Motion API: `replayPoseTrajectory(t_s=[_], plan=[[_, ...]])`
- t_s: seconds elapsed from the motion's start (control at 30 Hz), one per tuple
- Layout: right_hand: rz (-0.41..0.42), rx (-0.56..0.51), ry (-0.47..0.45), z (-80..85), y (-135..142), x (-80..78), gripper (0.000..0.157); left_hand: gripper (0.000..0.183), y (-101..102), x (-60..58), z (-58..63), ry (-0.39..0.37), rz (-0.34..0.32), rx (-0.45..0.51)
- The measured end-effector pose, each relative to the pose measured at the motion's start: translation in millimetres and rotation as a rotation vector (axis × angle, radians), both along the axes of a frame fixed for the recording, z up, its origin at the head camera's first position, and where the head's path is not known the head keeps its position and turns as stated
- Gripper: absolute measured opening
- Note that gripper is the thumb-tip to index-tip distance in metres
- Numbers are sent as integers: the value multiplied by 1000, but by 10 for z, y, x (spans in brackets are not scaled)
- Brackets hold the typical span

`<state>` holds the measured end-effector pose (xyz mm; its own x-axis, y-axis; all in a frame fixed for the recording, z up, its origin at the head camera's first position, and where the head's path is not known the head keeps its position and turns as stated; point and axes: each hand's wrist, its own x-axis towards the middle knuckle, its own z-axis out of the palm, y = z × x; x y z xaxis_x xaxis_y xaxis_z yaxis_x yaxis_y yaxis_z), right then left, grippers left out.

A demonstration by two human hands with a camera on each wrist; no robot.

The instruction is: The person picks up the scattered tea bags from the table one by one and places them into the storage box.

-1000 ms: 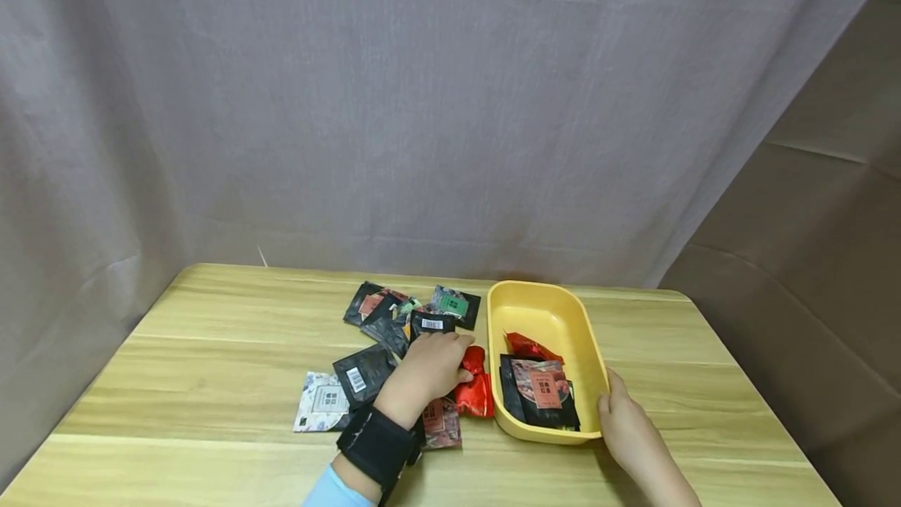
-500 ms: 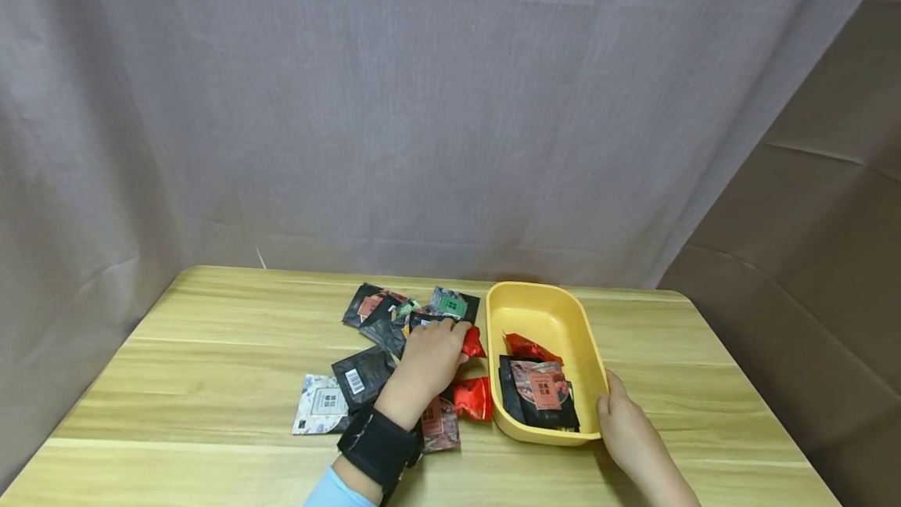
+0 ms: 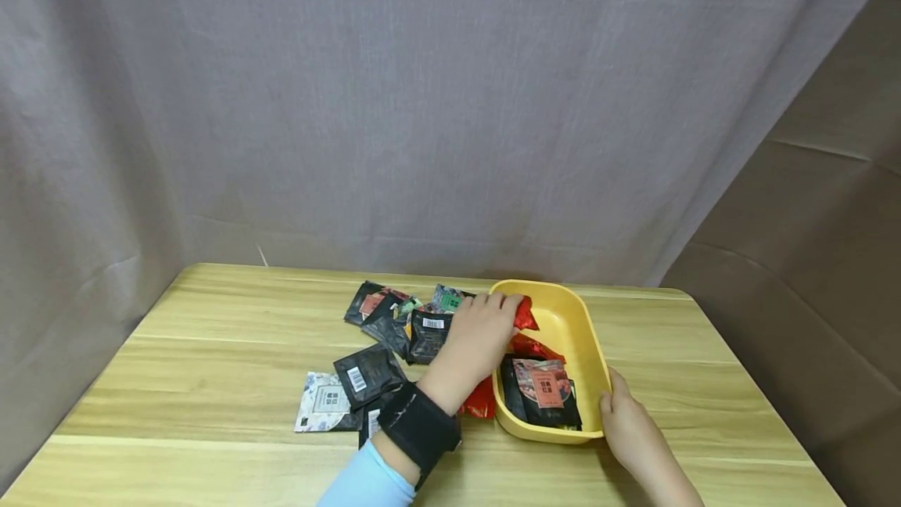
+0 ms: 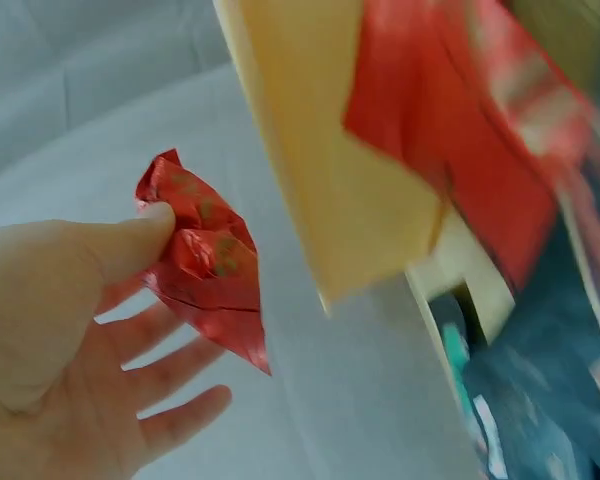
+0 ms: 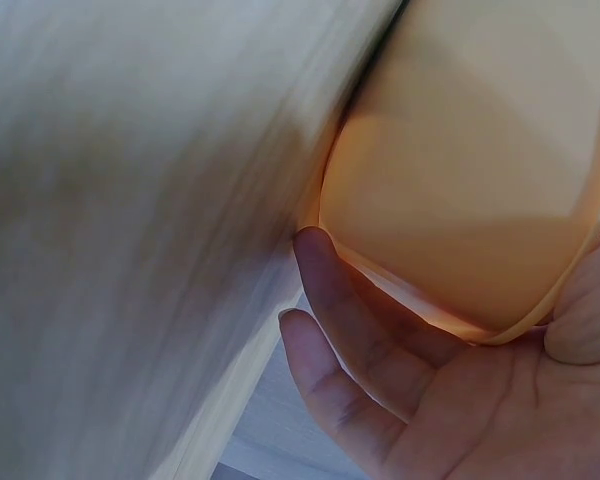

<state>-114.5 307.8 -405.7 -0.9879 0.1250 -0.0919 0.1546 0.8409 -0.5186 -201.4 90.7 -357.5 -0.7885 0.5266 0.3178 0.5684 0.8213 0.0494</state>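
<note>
My left hand [image 3: 482,335] pinches a small red foil packet [image 4: 205,260] between thumb and fingers. In the head view that hand is over the left wall of a yellow plastic bin [image 3: 563,315], and the packet shows above the bin's inside. My right hand [image 3: 629,425] grips the bin's near right corner, thumb by the rim and fingers [image 5: 355,370] along the outside. Within the bin lie another red foil packet [image 3: 536,348] and black sachets, the top one with a reddish label [image 3: 547,391].
Left of the bin, several flat sachets lie on the wooden table [image 3: 211,382]: a black one with a barcode [image 3: 366,374], a white floral one [image 3: 324,401] and an overlapping group farther back [image 3: 387,323]. A red packet [image 3: 480,399] lies beside the bin, partly behind my left wrist.
My left hand has picked up a red foil packet from the table and carried it right, over the bin's left wall. My right hand stays on the bin.
</note>
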Motion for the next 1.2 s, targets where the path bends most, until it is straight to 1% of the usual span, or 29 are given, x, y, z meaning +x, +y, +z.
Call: replayPoseTrajectory(t_s=[0.1,0.17,0.27,0.43,0.57,0.67,0.8,0.93,1.07,1.2], plan=[[-1,0,3,2,5,-1,50,46,209,98,21,17,-76,-60],[3,-1,10,0,9,-5,49,45,316,167,7,25,-124,-89],[8,-8,14,-4,3,-7,49,43,407,248,-27,29,-161,-126],[15,-7,29,-18,2,-7,48,41,423,304,-67,28,-178,-142],[23,-3,41,-8,6,-8,48,45,405,305,-61,44,-171,-163],[21,-2,39,-4,7,-13,48,47,374,299,-51,33,-162,-166],[12,-5,31,-6,8,-14,48,47,284,290,-65,1,-157,-137],[7,-8,25,-10,9,-9,48,48,105,269,-91,-33,-132,-84],[3,-8,22,0,7,-1,48,48,-177,232,-115,-63,-79,-14],[3,-7,24,4,8,-2,48,48,-554,186,-147,-96,-14,65]])
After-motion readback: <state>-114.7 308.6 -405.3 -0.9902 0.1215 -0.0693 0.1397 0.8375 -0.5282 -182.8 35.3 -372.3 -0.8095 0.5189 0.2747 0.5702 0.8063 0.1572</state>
